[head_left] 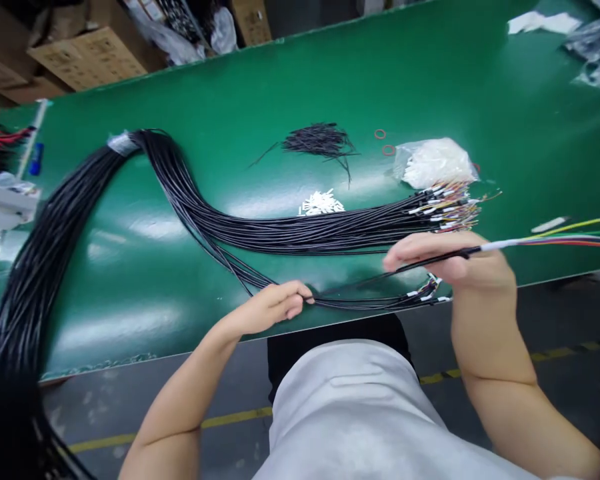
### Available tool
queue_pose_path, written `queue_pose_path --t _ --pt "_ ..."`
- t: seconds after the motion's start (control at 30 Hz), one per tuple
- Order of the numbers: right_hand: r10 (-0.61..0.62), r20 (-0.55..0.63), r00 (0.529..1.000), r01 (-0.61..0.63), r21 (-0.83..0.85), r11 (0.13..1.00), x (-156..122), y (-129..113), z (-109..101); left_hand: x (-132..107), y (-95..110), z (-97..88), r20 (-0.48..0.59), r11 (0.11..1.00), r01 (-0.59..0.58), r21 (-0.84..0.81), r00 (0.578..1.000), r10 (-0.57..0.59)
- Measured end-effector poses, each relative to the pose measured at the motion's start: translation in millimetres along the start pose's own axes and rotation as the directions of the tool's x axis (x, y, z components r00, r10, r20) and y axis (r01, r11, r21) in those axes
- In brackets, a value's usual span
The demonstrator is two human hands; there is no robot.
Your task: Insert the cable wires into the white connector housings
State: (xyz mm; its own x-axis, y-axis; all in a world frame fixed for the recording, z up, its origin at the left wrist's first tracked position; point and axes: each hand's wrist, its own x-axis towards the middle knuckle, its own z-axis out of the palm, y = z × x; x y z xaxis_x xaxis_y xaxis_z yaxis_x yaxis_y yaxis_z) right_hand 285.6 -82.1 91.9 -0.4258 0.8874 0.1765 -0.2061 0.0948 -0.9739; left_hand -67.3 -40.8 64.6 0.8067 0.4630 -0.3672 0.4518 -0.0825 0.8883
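My left hand (275, 308) is closed near the table's front edge, its fingertips pinching thin black cables (360, 305) that run on to the right along the table. My right hand (480, 270) grips one black cable (430, 261), raised above the others. Past the hand, this cable has a white sleeve (493, 246), from which yellow, green, red and dark wires (560, 242) fan out. Behind my hands lies a thick bundle of black cables (280, 230); its stripped ends (450, 207) show coloured wires and white sleeves.
Farther back are a pile of thin black tubes (317, 140), small white tube pieces (323, 203), a plastic bag of white parts (437, 163) and red rings (380, 134). Cardboard boxes (95, 57) stand beyond the green table (260, 87). At left, the bundle hangs over the edge.
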Motion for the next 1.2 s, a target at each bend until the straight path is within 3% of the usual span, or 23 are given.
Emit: queue_pose_path --t 0.1,0.2,0.27,0.3,0.33,0.37,0.4,0.43,0.47,0.5,0.53,0.57,0.6,0.63,0.67,0.7,0.73,0.87,0.93,1.1,1.2 --pt "-0.096 -0.216 0.972 0.086 -0.056 0.995 4.6 -17.4 -6.0 2.0 9.8 -9.3 -0.271 0.995 -0.027 0.092 0.961 0.051" --pt "-0.221 -0.365 0.904 0.193 -0.112 0.975 11.7 -40.6 -3.4 5.5 36.2 -23.1 -0.457 0.922 0.048 0.385 0.877 0.145" --pt "-0.311 -0.431 0.847 0.269 -0.156 0.95 14.3 -55.2 0.2 6.0 51.1 -29.3 -0.551 0.873 0.108 0.476 0.81 0.2" --pt "-0.333 -0.467 0.819 0.282 -0.178 0.943 15.4 -60.4 2.1 5.9 54.9 -29.9 -0.518 0.866 0.095 0.491 0.831 0.202" --pt "-0.322 -0.491 0.809 0.264 -0.186 0.946 17.1 -63.1 4.3 6.1 55.5 -28.5 -0.404 0.87 0.039 0.492 0.895 0.189" --pt "-0.271 -0.499 0.823 0.21 -0.176 0.962 19.8 -62.6 6.8 6.8 53.0 -24.9 -0.199 0.88 -0.052 0.472 0.966 0.164" --pt "-0.167 -0.474 0.864 0.11 -0.146 0.983 23.8 -58.3 10.1 8.1 47.7 -19.7 0.062 0.897 -0.139 0.419 0.99 0.124" --pt "-0.014 -0.401 0.916 -0.029 -0.099 0.995 29.4 -50.2 14.3 9.8 40.2 -13.6 0.222 0.91 -0.166 0.379 0.971 0.085" --pt "0.171 -0.31 0.935 -0.201 -0.067 0.977 36.2 -38.6 19.5 11.9 31.4 -7.2 0.259 0.918 -0.153 0.365 0.964 0.057" --pt "0.39 -0.154 0.908 -0.402 -0.053 0.914 43.9 -24.4 25.7 14.3 22.4 -1.5 0.299 0.926 -0.152 0.346 0.953 0.044" --pt "0.509 -0.041 0.86 -0.51 -0.035 0.859 52.0 -8.8 32.4 16.7 14.1 3.0 0.312 0.936 -0.152 0.317 0.949 0.049" --pt "0.596 0.044 0.802 -0.595 -0.03 0.803 59.9 7.1 39.2 19.3 7.3 6.1 0.232 0.949 -0.125 0.289 0.971 0.057" --pt "0.643 0.102 0.759 -0.642 -0.044 0.765 67.3 21.9 45.6 22.3 2.4 7.8 0.052 0.965 -0.08 0.249 0.996 0.069" --pt "0.67 0.118 0.732 -0.668 -0.066 0.741 74.0 34.8 51.1 25.9 -0.3 8.5 -0.192 0.981 -0.045 0.188 0.978 0.082" --pt "0.689 0.12 0.715 -0.683 -0.095 0.725 79.7 45.1 55.4 30.5 -1.2 8.5 -0.415 0.993 -0.035 0.114 0.906 0.08" --pt "0.697 0.113 0.708 -0.685 -0.132 0.717 84.7 52.8 58.5 36.0 -0.5 8.3 -0.551 0.996 -0.072 0.05 0.83 0.087" --pt "0.701 0.105 0.705 -0.681 -0.175 0.711 89.0 57.9 60.5 42.6 1.2 8.1 -0.607 0.991 -0.131 0.004 0.787 0.106" --pt "0.705 0.089 0.704 -0.651 -0.316 0.69 100.1 64.7 60.7 72.8 6.0 8.0 -0.684 0.958 -0.281 -0.05 0.709 0.172" --pt "0.699 0.062 0.713 -0.647 -0.327 0.689 101.8 67.1 57.0 85.7 2.2 8.1 -0.699 0.939 -0.318 -0.132 0.701 0.139" --pt "0.58 -0.019 0.815 -0.578 -0.107 0.809 100.6 73.5 39.1 104.3 -18.8 7.5 -0.715 0.816 -0.397 -0.42 0.699 -0.029" --pt "0.574 -0.077 0.815 -0.574 0.018 0.819 102.1 73.4 30.4 107.2 -23.6 7.0 -0.713 0.791 -0.393 -0.469 0.697 -0.077"
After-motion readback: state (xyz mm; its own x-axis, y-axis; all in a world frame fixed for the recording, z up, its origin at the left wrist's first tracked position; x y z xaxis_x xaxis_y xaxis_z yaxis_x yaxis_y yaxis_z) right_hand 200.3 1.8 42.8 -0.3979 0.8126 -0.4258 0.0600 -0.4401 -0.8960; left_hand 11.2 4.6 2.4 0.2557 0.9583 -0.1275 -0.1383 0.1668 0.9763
